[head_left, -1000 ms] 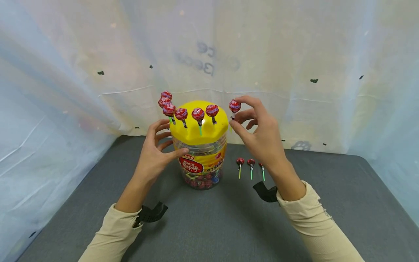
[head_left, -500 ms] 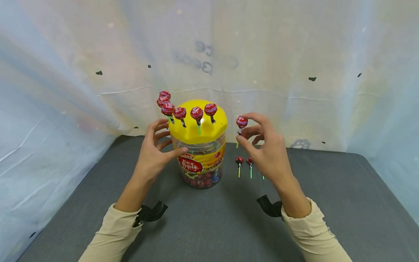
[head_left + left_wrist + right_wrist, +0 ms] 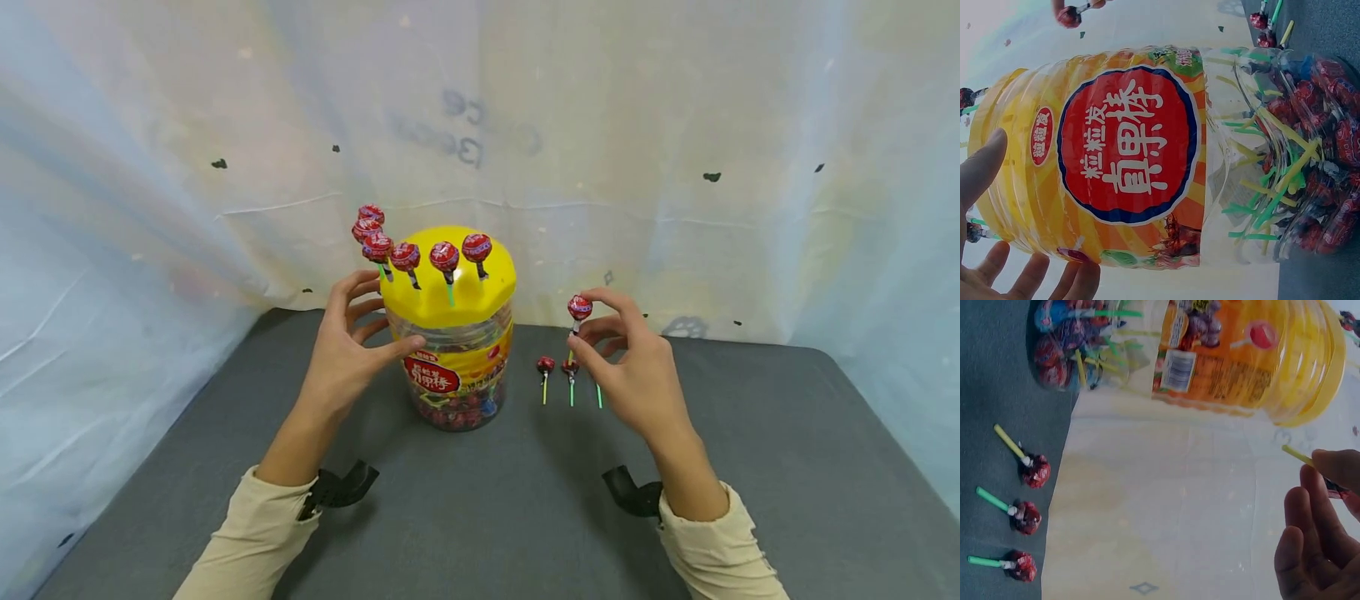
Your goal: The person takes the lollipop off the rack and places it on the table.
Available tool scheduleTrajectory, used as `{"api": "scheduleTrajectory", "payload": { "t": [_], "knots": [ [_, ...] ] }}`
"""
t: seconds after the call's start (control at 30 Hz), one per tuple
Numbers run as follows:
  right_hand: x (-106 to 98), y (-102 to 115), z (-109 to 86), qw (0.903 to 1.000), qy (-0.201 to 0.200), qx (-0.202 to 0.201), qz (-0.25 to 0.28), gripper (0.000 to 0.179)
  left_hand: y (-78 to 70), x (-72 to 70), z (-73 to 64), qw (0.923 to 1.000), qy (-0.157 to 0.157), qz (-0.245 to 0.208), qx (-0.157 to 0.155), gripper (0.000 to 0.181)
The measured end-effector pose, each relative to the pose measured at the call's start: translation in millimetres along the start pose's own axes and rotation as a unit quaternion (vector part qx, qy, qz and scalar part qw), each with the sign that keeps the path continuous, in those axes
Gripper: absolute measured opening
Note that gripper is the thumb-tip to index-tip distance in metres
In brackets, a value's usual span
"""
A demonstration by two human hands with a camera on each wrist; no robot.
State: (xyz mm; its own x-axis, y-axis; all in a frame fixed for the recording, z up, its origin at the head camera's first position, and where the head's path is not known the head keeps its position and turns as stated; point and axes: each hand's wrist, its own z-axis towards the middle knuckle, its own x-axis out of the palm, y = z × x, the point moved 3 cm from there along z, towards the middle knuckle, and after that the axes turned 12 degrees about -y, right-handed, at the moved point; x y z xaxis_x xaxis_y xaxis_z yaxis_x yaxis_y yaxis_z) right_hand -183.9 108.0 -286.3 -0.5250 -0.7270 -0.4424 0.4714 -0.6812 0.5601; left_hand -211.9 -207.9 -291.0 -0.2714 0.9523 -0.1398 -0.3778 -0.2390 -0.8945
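Observation:
A clear plastic candy jar [image 3: 468, 379] with a yellow lid [image 3: 491, 296] stands upright on the table. Several red-wrapped lollipops [image 3: 444, 256] rise stick-down from the lid in a curve along its left and front. My left hand [image 3: 330, 362] holds the jar's left side, thumb across the front and fingers spread behind. To the right of the jar, my right hand [image 3: 637, 375] pinches an upright lollipop [image 3: 580, 307] between thumb and fingers, above the table. Its yellow stick [image 3: 1297, 455] points out past the fingertips in the right wrist view.
Three lollipops lie in a row right of the jar: one with a yellow stick [image 3: 544, 385], two with green sticks [image 3: 991, 499], partly behind the right hand in the head view. Loose lollipops [image 3: 1310, 125] fill the jar's bottom. A pale sheet [image 3: 600, 100] hangs behind the table [image 3: 480, 517].
My right hand has moved right and down, away from the lid, with the lollipop still pinched. The left hand stays at the jar. The view has shifted slightly.

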Motion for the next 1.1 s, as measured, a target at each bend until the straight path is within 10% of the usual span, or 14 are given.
{"api": "scheduleTrajectory", "payload": {
  "t": [1.1],
  "knots": [
    [2,-27,6.5,0.9964,0.079,0.020,-0.025,0.054,-0.1,-0.3,0.7,1.0000,0.004,-0.003,0.004,0.087]
  ]
}}
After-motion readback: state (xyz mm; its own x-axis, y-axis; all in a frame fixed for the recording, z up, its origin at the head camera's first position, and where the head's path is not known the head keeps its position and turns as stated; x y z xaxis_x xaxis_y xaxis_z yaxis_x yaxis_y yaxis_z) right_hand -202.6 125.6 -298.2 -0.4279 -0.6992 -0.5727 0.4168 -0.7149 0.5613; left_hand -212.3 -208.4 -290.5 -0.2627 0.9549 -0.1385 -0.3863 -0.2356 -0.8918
